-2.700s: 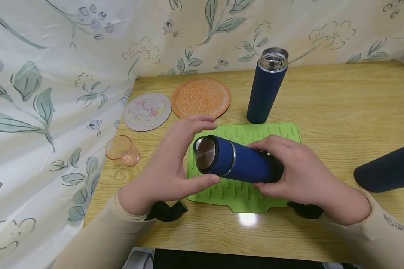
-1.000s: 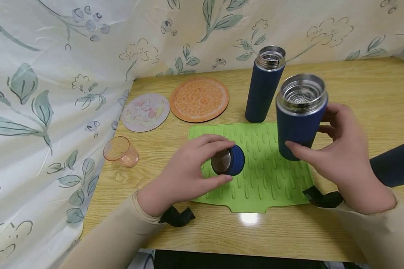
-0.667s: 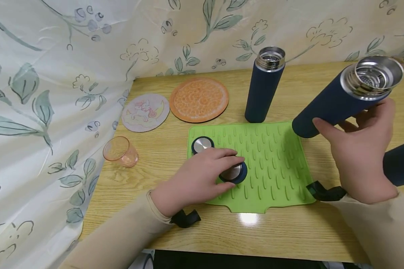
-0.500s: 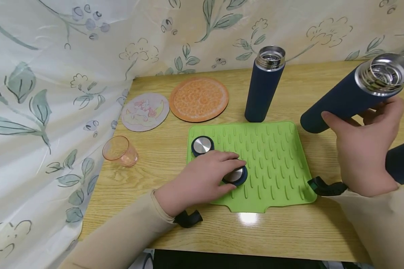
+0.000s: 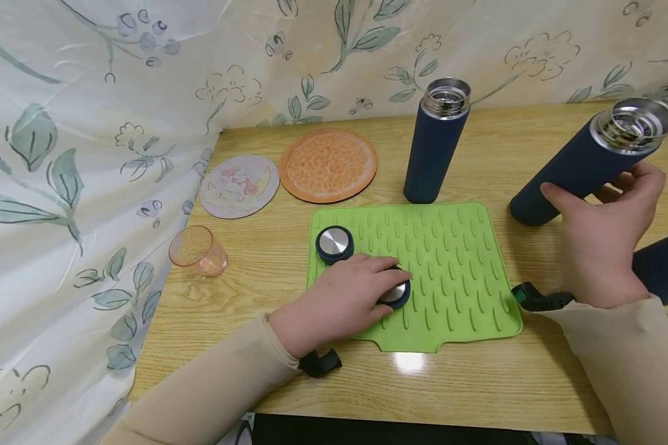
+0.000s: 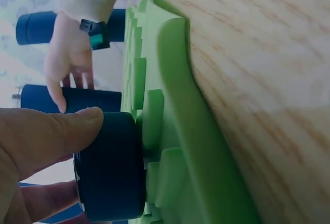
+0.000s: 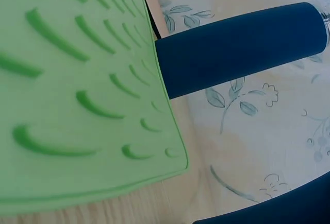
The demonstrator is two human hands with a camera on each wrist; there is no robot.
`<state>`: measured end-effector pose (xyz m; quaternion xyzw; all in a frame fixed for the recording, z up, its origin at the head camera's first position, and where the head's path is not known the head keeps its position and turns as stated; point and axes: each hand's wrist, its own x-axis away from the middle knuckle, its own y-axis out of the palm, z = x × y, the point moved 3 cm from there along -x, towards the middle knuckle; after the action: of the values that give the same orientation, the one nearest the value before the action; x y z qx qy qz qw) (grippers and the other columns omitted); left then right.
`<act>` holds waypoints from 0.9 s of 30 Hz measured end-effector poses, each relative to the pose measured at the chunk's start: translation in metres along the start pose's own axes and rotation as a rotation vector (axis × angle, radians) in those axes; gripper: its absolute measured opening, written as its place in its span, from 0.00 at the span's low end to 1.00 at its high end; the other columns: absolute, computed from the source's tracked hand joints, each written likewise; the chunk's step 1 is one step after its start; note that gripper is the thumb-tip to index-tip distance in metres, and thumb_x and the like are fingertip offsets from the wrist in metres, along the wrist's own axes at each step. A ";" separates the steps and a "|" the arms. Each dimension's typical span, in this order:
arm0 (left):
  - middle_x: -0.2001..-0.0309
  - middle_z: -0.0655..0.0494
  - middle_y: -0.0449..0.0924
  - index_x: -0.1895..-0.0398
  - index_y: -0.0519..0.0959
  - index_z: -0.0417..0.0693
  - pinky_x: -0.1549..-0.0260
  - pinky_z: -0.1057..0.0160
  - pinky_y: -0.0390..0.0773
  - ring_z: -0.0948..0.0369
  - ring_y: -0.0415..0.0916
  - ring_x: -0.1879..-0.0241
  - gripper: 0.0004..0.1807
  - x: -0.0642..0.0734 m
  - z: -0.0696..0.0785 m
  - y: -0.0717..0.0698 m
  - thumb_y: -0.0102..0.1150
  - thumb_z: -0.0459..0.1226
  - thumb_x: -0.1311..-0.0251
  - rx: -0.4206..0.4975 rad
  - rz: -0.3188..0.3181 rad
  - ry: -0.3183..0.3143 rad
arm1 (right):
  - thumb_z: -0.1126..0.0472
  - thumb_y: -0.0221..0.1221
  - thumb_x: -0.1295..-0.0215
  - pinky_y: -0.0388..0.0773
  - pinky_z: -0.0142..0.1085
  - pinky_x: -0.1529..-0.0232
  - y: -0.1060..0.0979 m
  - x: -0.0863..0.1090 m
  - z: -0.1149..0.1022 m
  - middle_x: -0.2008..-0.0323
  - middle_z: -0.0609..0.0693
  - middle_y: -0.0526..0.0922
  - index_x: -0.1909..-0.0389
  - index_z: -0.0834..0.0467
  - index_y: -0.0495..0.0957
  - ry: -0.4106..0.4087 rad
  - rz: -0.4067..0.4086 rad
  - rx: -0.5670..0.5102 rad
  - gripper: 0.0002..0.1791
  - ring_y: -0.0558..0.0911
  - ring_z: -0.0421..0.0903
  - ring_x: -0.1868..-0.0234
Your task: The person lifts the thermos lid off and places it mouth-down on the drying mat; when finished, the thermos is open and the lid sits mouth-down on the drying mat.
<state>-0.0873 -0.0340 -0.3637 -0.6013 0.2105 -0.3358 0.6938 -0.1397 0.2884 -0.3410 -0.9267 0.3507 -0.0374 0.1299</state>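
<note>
My left hand (image 5: 347,300) pinches a dark blue bottle lid (image 5: 396,296) with a steel top; in the left wrist view the lid (image 6: 111,170) sits on the bumps of the green mat (image 6: 165,44). A second such lid (image 5: 334,243) lies behind it on the mat. To the right of the mat, my right hand (image 5: 612,235) holds an open dark blue thermos bottle (image 5: 576,167) around its side; its steel mouth faces up and its base seems to be on the table. Another open thermos (image 5: 437,145) stands behind the mat. The right wrist view shows no fingers.
A dark blue bottle (image 5: 665,266) is partly visible at the right edge, beyond my right wrist. Left of the mat stands a pink transparent cup (image 5: 200,250). An orange round mat (image 5: 328,165) and a pale round mat with a cartoon print (image 5: 239,186) lie at the back left.
The lid has come off the thermos. My left hand has set it down on the mat, and my right hand has carried the open bottle right, to beside the mat.
</note>
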 end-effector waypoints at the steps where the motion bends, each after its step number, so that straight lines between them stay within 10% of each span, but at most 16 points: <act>1: 0.24 0.55 0.78 0.22 0.78 0.58 0.26 0.53 0.76 0.52 0.77 0.27 0.29 0.000 0.000 0.000 0.69 0.46 0.24 -0.004 0.001 0.001 | 0.62 0.73 0.31 0.65 0.30 0.35 0.000 -0.001 0.001 0.33 0.31 0.64 0.22 0.35 0.61 0.003 0.005 0.005 0.44 0.65 0.29 0.38; 21: 0.18 0.52 0.71 0.17 0.72 0.60 0.28 0.51 0.80 0.51 0.76 0.24 0.35 0.005 -0.002 0.002 0.69 0.48 0.24 0.062 -0.043 -0.057 | 0.54 0.72 0.27 0.65 0.32 0.33 0.009 -0.012 0.010 0.32 0.30 0.61 0.20 0.32 0.57 0.060 -0.040 0.011 0.44 0.63 0.31 0.36; 27: 0.21 0.51 0.75 0.20 0.75 0.57 0.27 0.50 0.78 0.50 0.77 0.25 0.33 0.017 -0.003 -0.004 0.70 0.49 0.25 0.088 0.045 -0.034 | 0.57 0.70 0.26 0.66 0.32 0.33 0.003 -0.006 0.010 0.28 0.32 0.59 0.19 0.32 0.53 0.010 -0.035 0.039 0.46 0.65 0.30 0.34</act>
<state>-0.0786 -0.0486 -0.3581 -0.5711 0.1971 -0.3185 0.7305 -0.1442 0.2924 -0.3510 -0.9299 0.3341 -0.0513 0.1453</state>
